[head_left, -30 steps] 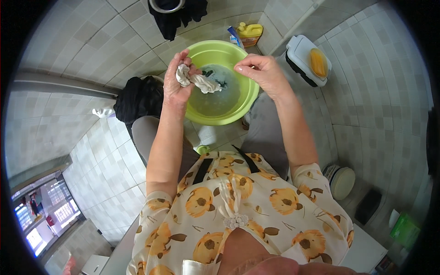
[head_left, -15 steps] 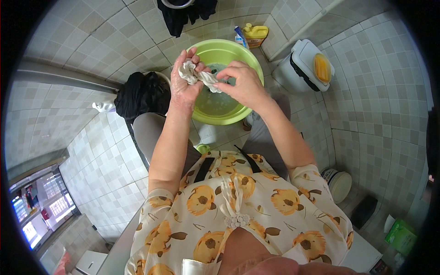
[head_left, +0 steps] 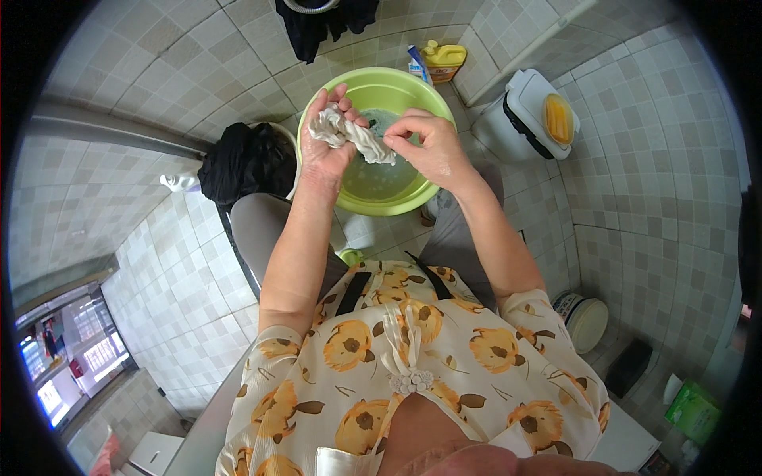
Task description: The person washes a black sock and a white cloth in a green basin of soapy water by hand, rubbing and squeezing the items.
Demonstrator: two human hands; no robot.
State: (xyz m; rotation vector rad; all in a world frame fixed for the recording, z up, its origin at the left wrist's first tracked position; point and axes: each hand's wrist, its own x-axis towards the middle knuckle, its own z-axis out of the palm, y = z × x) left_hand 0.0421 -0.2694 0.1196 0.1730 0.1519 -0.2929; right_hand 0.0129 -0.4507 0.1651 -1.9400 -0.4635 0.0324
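Black clothes [head_left: 242,165] lie heaped past the tub's left edge. The left hand [head_left: 321,161] grips a white cloth [head_left: 357,139] over the green tub [head_left: 397,87]. The right hand [head_left: 430,149], fingertips together, meets the cloth's end; whether pinching, I cannot tell.

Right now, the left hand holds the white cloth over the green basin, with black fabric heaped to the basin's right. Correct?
Not quite: the black fabric is heaped left of the green basin, as the head view shows. The left hand does hold the white cloth over the basin.
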